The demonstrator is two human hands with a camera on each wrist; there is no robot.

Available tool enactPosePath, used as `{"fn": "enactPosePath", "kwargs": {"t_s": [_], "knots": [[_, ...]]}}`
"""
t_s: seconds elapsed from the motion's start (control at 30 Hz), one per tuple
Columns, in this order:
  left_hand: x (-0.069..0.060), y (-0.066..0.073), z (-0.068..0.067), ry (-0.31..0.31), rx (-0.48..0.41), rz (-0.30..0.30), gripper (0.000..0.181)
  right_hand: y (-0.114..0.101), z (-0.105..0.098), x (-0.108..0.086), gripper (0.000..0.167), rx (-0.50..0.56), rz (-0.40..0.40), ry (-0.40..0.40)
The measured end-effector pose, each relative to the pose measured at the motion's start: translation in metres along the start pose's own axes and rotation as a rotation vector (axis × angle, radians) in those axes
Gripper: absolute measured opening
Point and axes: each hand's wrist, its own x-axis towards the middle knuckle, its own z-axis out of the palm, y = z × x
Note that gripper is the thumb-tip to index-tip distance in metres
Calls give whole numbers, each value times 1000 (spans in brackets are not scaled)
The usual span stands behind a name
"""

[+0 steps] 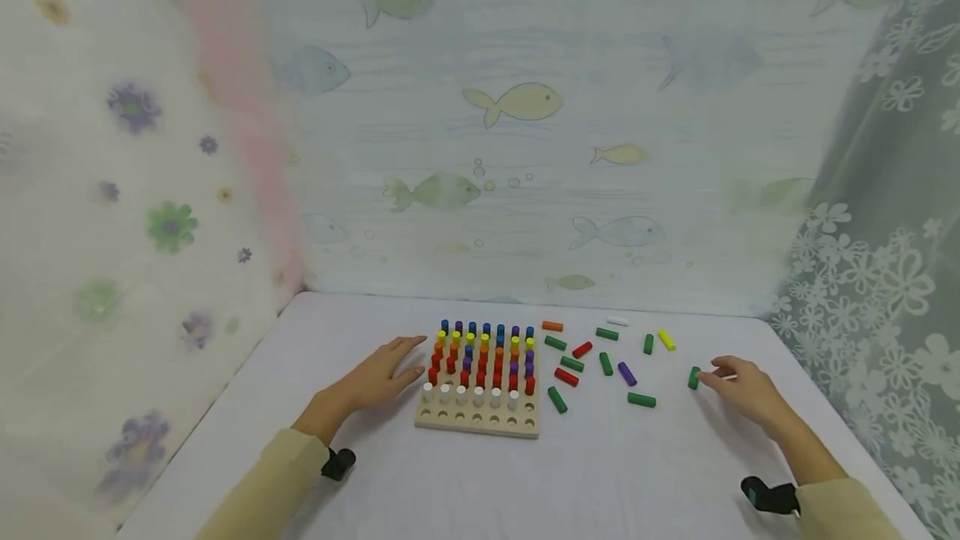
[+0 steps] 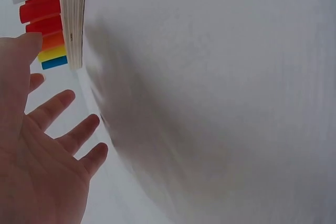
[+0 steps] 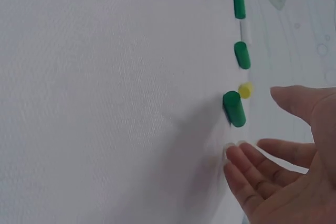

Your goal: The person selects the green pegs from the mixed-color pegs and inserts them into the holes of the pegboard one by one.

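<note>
A wooden pegboard (image 1: 477, 428) stands in the middle of the table, with rows of blue, yellow, orange, red, purple and white pegs in its holes. My left hand (image 1: 373, 379) is beside the board's left side, fingers extended and holding nothing. In the left wrist view its thumb and fingers are spread near the board's edge (image 2: 73, 19). My right hand (image 1: 742, 390) is at a green peg (image 1: 694, 377) lying on the right of the table. In the right wrist view that peg (image 3: 234, 109) lies on the cloth before the parted thumb and fingers, not gripped.
Loose pegs lie right of the board: several green ones, such as a green peg (image 1: 641, 400), two red ones, a purple peg (image 1: 627, 373), an orange peg (image 1: 552, 326), a yellow peg (image 1: 667, 340) and a white peg (image 1: 618, 321). Fabric walls surround the white-covered table (image 1: 600, 482).
</note>
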Motion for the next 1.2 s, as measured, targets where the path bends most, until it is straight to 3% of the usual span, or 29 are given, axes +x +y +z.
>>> {"fn": "enactPosePath", "kwargs": {"t_s": [0.23,0.5,1.0,1.2], "knots": [[1,4,7,-36,-3,-21,60,2,10,8,70,47,58,19],[-2,10,7,-69,25,-38,60,-1,14,20,50,61,78,91],[-4,8,9,-172,99,-30,60,-12,22,22,34,6,170,134],[-4,9,7,-205,154,-23,61,-13,19,25,29,-18,154,135]]}}
